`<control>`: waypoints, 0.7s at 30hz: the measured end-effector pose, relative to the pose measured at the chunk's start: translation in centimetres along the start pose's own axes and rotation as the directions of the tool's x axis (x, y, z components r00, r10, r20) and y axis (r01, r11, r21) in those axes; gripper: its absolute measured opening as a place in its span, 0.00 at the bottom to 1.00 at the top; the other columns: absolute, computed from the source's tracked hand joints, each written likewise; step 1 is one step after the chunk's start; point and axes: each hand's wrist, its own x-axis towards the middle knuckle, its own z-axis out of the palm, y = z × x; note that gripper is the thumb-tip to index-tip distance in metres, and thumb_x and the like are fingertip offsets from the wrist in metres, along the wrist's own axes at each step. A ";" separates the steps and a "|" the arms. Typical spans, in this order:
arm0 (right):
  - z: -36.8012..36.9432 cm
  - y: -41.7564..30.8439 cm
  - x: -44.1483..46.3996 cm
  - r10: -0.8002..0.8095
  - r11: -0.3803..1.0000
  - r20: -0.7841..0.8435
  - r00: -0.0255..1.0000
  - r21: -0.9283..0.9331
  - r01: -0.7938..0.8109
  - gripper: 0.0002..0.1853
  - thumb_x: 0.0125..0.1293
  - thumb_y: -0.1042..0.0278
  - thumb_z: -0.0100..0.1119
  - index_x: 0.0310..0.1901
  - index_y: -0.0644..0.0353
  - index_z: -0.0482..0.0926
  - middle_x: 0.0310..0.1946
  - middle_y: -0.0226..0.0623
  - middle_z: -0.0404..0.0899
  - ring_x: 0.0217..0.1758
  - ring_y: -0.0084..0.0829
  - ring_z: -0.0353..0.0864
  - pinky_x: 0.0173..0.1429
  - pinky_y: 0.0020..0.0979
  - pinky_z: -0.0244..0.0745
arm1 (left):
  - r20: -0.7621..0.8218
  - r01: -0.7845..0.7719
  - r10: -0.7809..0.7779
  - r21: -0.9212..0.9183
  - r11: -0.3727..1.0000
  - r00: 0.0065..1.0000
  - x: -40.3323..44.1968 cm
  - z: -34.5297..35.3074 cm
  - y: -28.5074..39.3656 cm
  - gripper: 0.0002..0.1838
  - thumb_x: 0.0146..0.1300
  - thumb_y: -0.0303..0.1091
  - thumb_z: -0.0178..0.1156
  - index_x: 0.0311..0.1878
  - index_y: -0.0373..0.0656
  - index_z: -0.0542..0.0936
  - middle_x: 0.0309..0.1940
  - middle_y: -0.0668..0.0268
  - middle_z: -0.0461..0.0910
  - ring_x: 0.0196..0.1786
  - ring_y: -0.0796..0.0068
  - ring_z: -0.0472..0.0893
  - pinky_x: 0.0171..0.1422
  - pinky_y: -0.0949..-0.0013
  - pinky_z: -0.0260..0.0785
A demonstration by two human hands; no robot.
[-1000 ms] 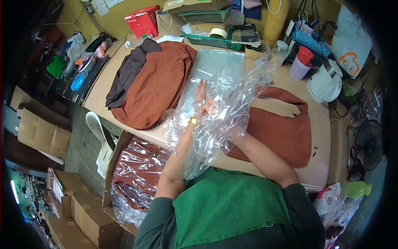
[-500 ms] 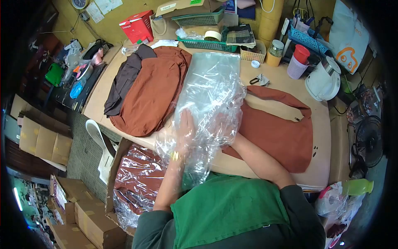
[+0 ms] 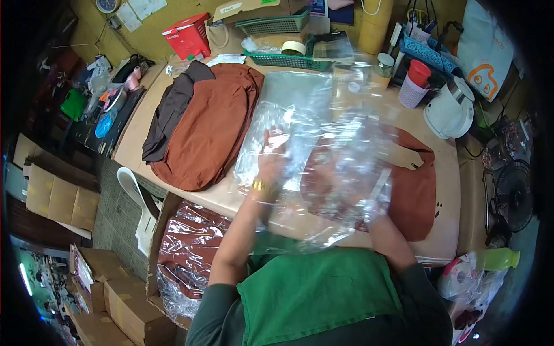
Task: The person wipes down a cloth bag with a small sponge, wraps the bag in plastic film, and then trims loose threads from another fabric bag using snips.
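Note:
Clear plastic bags (image 3: 297, 92) lie in a flat stack on the table. My left hand (image 3: 273, 155) rests on the stack with its fingers stretched forward, partly veiled by shiny film. A loose clear plastic bag (image 3: 358, 147) is lifted to the right, smeared by motion. My right hand (image 3: 369, 209) is at its near edge and appears to grip it, though the fingers are blurred behind the film. Underneath, a rust-brown garment (image 3: 412, 199) lies spread with one sleeve curved outward. Left of the stack are folded rust-brown garments (image 3: 210, 127) and a dark brown one (image 3: 171, 118).
A carton (image 3: 156, 254) at the table's front left holds bagged brown garments (image 3: 193, 242). Along the back stand a red box (image 3: 187, 37), a green basket (image 3: 285, 60) and a purple cup (image 3: 412, 92). A white kettle (image 3: 450, 112) stands at the right edge.
My right hand has moved right and toward me, drawing a loose plastic bag off the stack and over the spread garment. My left hand has shifted slightly right and forward.

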 end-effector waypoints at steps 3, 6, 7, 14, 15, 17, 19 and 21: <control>-3.1 0.0 -3.7 0.074 0.996 -0.106 0.992 -0.035 -0.079 0.10 0.58 0.73 0.66 0.26 0.61 0.73 0.26 0.36 0.71 0.27 0.33 0.70 0.32 0.36 0.65 | -0.134 0.088 -0.074 0.101 0.991 0.988 6.9 1.0 0.5 0.37 0.68 0.48 0.53 0.73 0.37 0.59 0.73 0.44 0.55 0.75 0.43 0.56 0.73 0.49 0.59; -4.2 0.4 -7.1 0.163 0.984 -0.214 0.963 -0.038 -0.175 0.10 0.57 0.74 0.67 0.25 0.62 0.73 0.25 0.36 0.71 0.26 0.32 0.69 0.32 0.36 0.65 | -0.443 0.083 -0.047 0.063 0.995 0.895 10.1 -0.1 1.4 0.29 0.68 0.49 0.55 0.62 0.36 0.72 0.64 0.43 0.67 0.66 0.44 0.69 0.66 0.51 0.66; -4.3 0.6 -7.9 0.188 0.979 -0.241 0.952 -0.034 -0.202 0.11 0.57 0.74 0.67 0.24 0.62 0.73 0.25 0.36 0.71 0.26 0.32 0.69 0.31 0.36 0.65 | -0.303 0.124 -0.114 0.011 0.992 0.946 10.7 -0.8 1.9 0.24 0.68 0.48 0.56 0.54 0.36 0.75 0.59 0.45 0.72 0.61 0.44 0.73 0.62 0.52 0.68; -2.7 1.7 -9.7 0.247 0.967 -0.293 0.923 0.022 -0.252 0.12 0.56 0.76 0.69 0.22 0.62 0.73 0.23 0.35 0.70 0.24 0.30 0.69 0.30 0.35 0.64 | -0.102 -0.092 0.074 -0.176 0.980 0.992 5.9 -0.1 2.3 0.26 0.71 0.39 0.49 0.67 0.31 0.65 0.68 0.42 0.65 0.72 0.40 0.62 0.73 0.46 0.56; -2.2 2.3 -9.8 0.248 0.967 -0.299 0.922 0.025 -0.252 0.12 0.56 0.76 0.69 0.22 0.62 0.73 0.23 0.35 0.70 0.24 0.30 0.69 0.30 0.35 0.64 | -0.044 -0.110 0.108 -0.065 0.992 0.993 3.5 -1.6 3.1 0.29 0.71 0.37 0.49 0.71 0.32 0.59 0.71 0.43 0.59 0.75 0.41 0.57 0.76 0.44 0.51; -1.9 2.9 -9.9 0.175 0.984 -0.337 0.925 0.050 -0.168 0.11 0.57 0.73 0.68 0.24 0.62 0.73 0.25 0.36 0.70 0.26 0.32 0.69 0.31 0.36 0.65 | 0.051 -0.100 0.098 0.036 0.994 0.994 -2.5 -3.4 4.2 0.32 0.70 0.33 0.48 0.74 0.33 0.54 0.75 0.44 0.53 0.78 0.41 0.51 0.78 0.38 0.43; -2.7 2.8 -9.7 0.192 0.980 -0.281 0.940 0.098 -0.171 0.10 0.59 0.71 0.66 0.28 0.61 0.74 0.28 0.37 0.71 0.28 0.33 0.70 0.34 0.37 0.66 | 0.052 -0.146 0.144 0.035 0.989 0.988 -9.1 -5.6 4.2 0.28 0.66 0.27 0.51 0.71 0.38 0.64 0.75 0.45 0.55 0.78 0.44 0.53 0.73 0.40 0.56; -3.3 2.8 -9.3 0.203 0.971 -0.186 0.961 0.167 -0.173 0.08 0.61 0.69 0.64 0.31 0.61 0.74 0.30 0.38 0.72 0.30 0.34 0.72 0.36 0.38 0.67 | 0.074 0.009 0.009 -0.252 0.968 0.997 -13.5 -9.1 4.1 0.18 0.61 0.22 0.55 0.56 0.38 0.76 0.54 0.48 0.77 0.53 0.56 0.80 0.47 0.61 0.77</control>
